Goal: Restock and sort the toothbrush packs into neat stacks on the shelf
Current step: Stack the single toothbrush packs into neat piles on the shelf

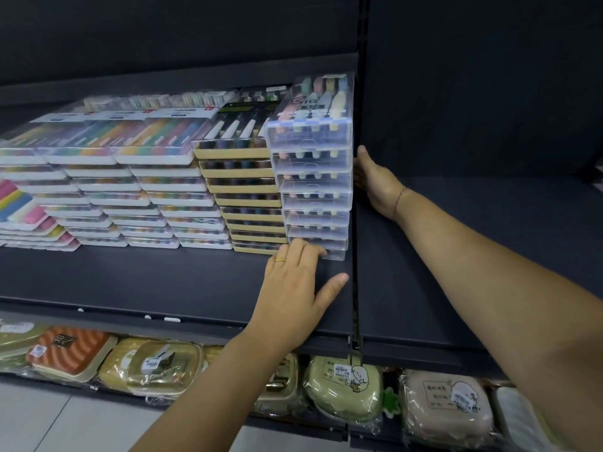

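Left grip (295,282) on "SIG" pack stack (313,190)

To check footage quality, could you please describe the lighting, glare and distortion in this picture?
Head view: dim, even light, with shadows lost on the dark grey metal shelf; head view: soft glare whitens the stack of clear plastic toothbrush packs; head view: the wide-angle lens bows the shelf edge and enlarges the near right forearm.
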A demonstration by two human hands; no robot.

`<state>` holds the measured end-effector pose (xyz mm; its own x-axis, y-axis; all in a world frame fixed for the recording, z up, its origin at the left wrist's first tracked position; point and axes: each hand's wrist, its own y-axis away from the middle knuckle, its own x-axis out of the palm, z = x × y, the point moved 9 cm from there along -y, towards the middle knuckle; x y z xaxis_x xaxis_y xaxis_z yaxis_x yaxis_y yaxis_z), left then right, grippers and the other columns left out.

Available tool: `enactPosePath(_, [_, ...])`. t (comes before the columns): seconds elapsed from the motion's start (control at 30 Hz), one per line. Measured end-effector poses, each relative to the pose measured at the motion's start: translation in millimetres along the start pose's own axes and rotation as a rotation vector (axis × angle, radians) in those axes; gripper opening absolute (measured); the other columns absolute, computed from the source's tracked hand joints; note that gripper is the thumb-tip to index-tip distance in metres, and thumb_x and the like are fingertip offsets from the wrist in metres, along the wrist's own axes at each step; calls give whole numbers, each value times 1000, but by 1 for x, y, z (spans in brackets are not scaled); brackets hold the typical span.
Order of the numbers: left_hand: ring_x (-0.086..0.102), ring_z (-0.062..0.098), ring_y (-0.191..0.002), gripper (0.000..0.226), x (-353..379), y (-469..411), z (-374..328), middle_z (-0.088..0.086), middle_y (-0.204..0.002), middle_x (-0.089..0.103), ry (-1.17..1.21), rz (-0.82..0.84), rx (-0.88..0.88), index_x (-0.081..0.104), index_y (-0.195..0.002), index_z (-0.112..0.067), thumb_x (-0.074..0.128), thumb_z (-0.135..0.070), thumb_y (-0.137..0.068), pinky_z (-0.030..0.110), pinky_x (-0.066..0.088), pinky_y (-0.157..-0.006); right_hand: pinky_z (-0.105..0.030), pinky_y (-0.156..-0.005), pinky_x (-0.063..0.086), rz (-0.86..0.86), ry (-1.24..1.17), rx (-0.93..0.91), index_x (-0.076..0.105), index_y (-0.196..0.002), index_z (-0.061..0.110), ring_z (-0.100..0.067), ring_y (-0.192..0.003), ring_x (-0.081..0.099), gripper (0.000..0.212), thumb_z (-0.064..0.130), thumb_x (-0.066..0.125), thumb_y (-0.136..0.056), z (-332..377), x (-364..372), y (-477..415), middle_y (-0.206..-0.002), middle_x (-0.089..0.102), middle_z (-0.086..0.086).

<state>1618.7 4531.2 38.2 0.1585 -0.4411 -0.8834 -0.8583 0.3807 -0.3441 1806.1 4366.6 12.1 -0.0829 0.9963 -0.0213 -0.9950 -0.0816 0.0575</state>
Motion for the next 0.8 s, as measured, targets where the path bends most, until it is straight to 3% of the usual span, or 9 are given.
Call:
enactPosePath(0.13, [42,11,-108,67,8,1,-4,-9,-110,48,-35,87,36,56,-118,-23,17,-68,-88,26,28,-95,-37,-120,26,-24,10,0,56,-135,14,-15,-131,48,67,62,28,-98,2,0,4,-137,58,-2])
enactPosePath(0.23, [42,11,-114,70,11,0,-8,-9,-118,50,-44,118,67,54,-128,-23,17,-69,-89,23,25,-96,-37,-121,20,-41,-22,16,45,-145,20,-10,-138,39,83,75,37,-84,3,3,8,-148,47,4])
enactPosePath(0.3, [50,13,-106,59,0,-1,-9,-8,-109,57,-8,43,76,60,-120,-21,27,-62,-93,22,30,-89,-38,-122,17,-99,-77,12,36,-150,27,-8,-141,33,87,79,39,-80,4,4,14,-153,39,9])
enactPosePath(0.37, [55,15,-91,42,-22,0,-9,-4,-96,62,-7,-151,104,66,-107,-16,40,-48,-97,25,37,-80,-42,-121,17,-240,-161,-5,31,-152,29,-11,-141,33,82,76,38,-85,0,2,25,-154,36,9])
enactPosePath(0.47, [55,13,-87,36,-43,-2,7,-5,-92,62,47,-297,31,66,-100,-15,42,-42,-98,27,44,-75,-42,-116,31,-318,-373,13,45,-144,30,-15,-130,49,95,86,45,-67,-21,23,41,-143,52,5])
enactPosePath(0.57, [55,12,-93,42,-38,-6,21,-8,-97,58,137,-222,-38,63,-104,-16,38,-49,-96,26,42,-76,-42,-111,39,-276,-453,27,50,-140,31,-17,-126,54,104,95,45,-58,-27,49,49,-138,57,3])
enactPosePath(0.7, [53,8,-99,46,-28,-5,20,-13,-105,49,183,-137,-31,58,-115,-19,37,-54,-94,24,40,-81,-46,-111,37,-335,-526,79,50,-139,38,-20,-129,51,123,105,44,-35,-36,47,45,-141,54,6])
enactPosePath(0.8, [54,9,-100,48,-23,-3,21,-13,-111,48,189,-103,-38,57,-119,-21,37,-56,-94,29,45,-82,-47,-109,40,-365,-501,90,53,-138,31,-23,-126,55,108,98,41,-54,-31,46,53,-137,58,0])
